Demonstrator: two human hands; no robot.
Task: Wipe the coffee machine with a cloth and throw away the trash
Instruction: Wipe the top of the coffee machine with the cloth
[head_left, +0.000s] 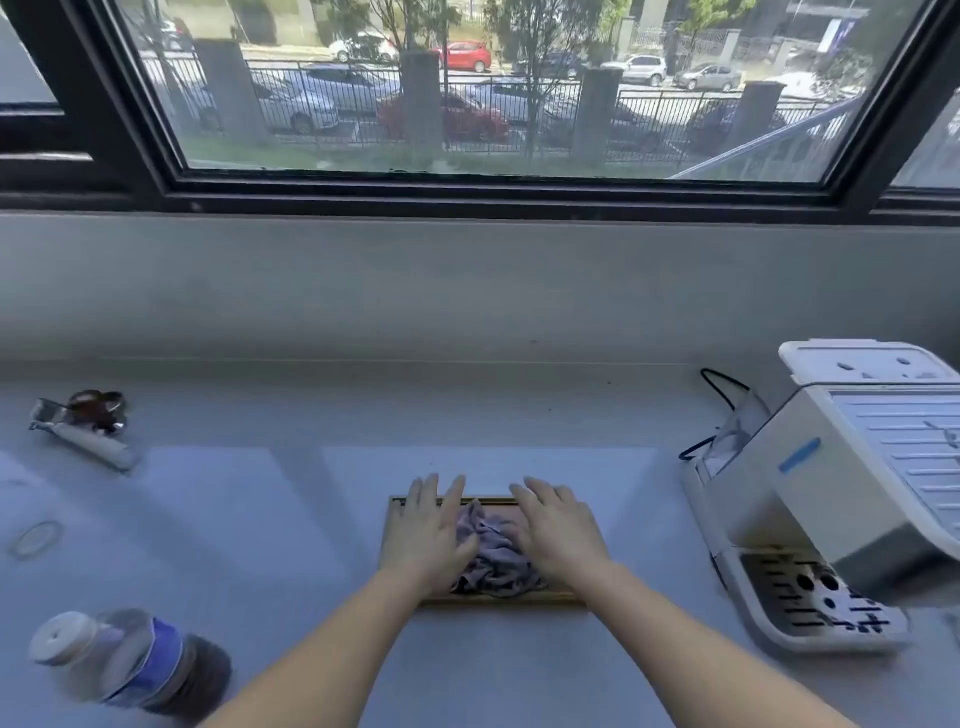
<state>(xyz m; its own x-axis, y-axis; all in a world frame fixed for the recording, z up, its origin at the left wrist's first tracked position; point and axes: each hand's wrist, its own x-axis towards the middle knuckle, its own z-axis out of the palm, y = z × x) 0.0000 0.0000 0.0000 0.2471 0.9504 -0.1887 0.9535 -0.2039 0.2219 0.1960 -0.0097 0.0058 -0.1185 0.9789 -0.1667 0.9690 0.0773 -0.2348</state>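
Single head view, wide-angle, no second view to overlap. Looks forward and down over a grey counter (291, 519) toward a window (493, 93). Both forearms enter from the bottom edge; a coffee machine (841, 483) is cut by the right edge.

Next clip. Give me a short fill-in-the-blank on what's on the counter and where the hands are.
1. Both hands rest on a crumpled cloth that lies in a shallow ____ tray.
2. The white coffee machine stands to the ____ of the tray.
3. The bottle at the near left has a ____ label.
4. The left hand and right hand lie palm ____.

Missing words: wooden; right; blue; down
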